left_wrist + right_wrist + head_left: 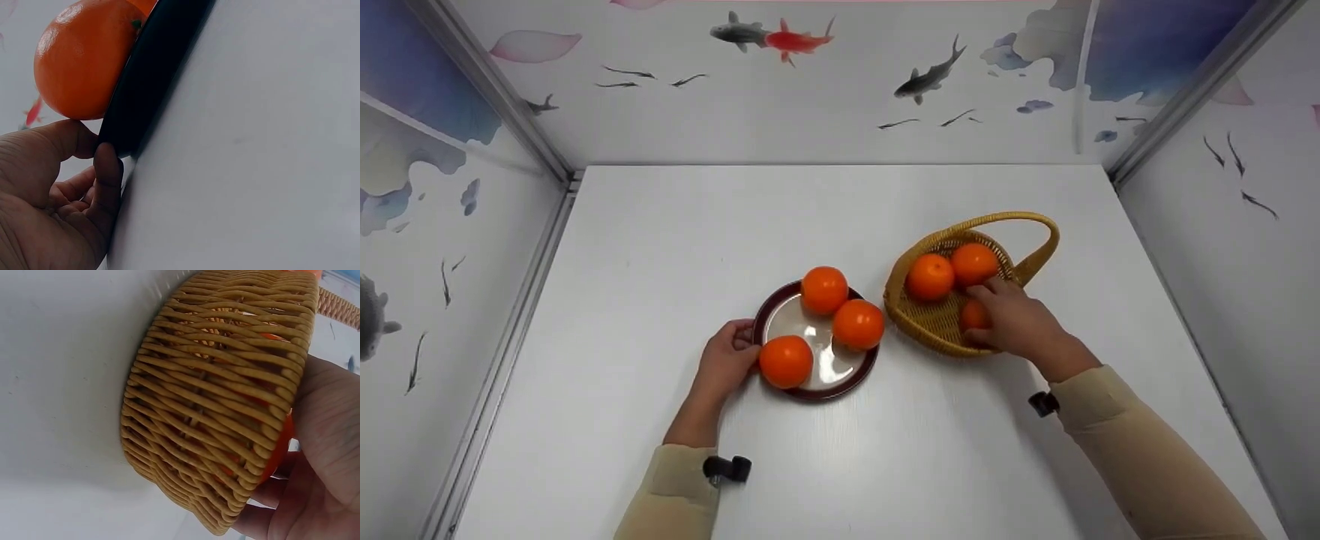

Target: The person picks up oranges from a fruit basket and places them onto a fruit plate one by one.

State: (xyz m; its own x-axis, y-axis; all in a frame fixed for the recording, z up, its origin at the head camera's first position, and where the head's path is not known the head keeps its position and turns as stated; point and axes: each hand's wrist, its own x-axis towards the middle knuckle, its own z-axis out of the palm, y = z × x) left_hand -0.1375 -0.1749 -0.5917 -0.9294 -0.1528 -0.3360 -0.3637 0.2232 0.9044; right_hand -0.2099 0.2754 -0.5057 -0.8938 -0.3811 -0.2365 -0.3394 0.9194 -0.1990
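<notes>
My left hand pinches the left rim of a round plate, pale with a dark red-brown border. On the plate sit three oranges; the nearest orange lies right beside my left thumb. In the left wrist view, thumb and finger meet at the plate's dark edge. To the right stands a woven wicker basket with an arched handle. My right hand reaches into it, its fingers curled round an orange that they partly hide. The basket's woven side covers much of that orange in the right wrist view.
Two more oranges, one at the left and one at the back, lie inside the basket. The basket's handle sticks out toward the back right. A white table carries everything, with printed panels around its back and sides.
</notes>
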